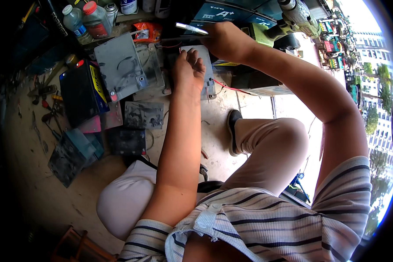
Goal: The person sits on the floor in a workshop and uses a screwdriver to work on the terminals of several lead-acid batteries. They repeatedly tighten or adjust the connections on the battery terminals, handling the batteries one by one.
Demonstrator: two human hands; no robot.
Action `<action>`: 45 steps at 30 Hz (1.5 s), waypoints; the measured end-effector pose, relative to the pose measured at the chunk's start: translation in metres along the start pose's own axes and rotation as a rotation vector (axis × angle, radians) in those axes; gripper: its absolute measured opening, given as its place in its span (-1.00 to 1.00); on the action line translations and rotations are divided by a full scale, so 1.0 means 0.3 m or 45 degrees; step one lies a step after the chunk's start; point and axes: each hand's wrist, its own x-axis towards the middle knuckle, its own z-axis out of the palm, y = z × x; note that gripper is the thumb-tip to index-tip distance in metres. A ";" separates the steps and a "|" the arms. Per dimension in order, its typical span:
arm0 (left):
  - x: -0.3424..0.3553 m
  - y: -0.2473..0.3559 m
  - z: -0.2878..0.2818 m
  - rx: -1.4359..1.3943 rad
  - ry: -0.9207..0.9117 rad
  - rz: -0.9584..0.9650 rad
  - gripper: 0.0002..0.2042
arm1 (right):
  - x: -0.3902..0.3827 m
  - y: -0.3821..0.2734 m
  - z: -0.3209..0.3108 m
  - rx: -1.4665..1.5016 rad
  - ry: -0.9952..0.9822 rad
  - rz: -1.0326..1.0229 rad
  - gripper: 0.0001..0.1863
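Note:
My right hand [228,42] is closed, and a slim silver pen-shaped tool [191,29] sticks out from it to the left. Its exact kind is hidden by the fist. Just below, a thin dark strip also reaches left from near the fingers. My left hand [190,70] is turned palm up with loosely bent fingers and nothing visible in it. It lies over the left side of a grey box-shaped battery [208,81], which shows a terminal and a red wire at its near end. Whether the left fingers touch it, I cannot tell.
Leftward stand a large grey battery [119,65] and a black one with a yellow label [81,94]. Dark flat blocks [144,115] and scattered tools [48,109] lie on the floor. Bottles [96,19], an orange packet [147,33], teal boxes [216,12] and a power drill [299,19] sit farther back.

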 end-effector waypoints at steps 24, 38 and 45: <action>0.208 0.034 -0.111 0.220 0.293 0.434 -0.85 | -0.070 -0.004 -0.014 0.201 -0.033 0.141 -0.74; 0.415 0.139 -0.119 0.057 0.127 0.272 -0.88 | -0.020 0.039 -0.020 0.245 -0.056 0.088 -0.78; 0.520 0.128 -0.166 -0.052 0.200 0.300 -0.85 | 0.021 0.007 -0.031 0.255 -0.050 0.037 -0.80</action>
